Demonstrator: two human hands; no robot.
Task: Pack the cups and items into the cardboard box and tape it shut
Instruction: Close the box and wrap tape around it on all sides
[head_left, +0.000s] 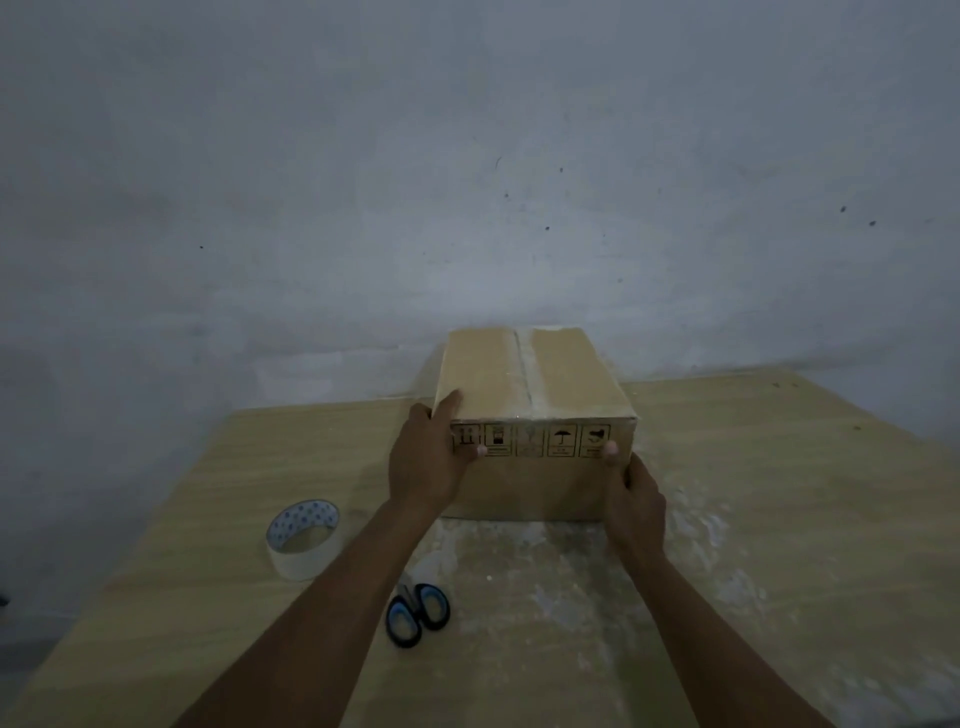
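Centre frame, far side of the counter (779, 467) by the wall (467, 156): cardboard box (530, 379), long axis running away from the viewer, short end nearest. Flaps closed, top seam taped; black handling symbols across the near face. Left hand (426, 457) grips the near left corner, fingers (449, 402) on top; right hand (636, 509) clasps the near right edge. Lower left: tape roll (304, 538), scissors (418, 613).

You are looking at a light wooden table (779, 493) with whitish smears, standing against a grey plaster wall (467, 156); black-and-blue scissors (418, 614) are lying on it.
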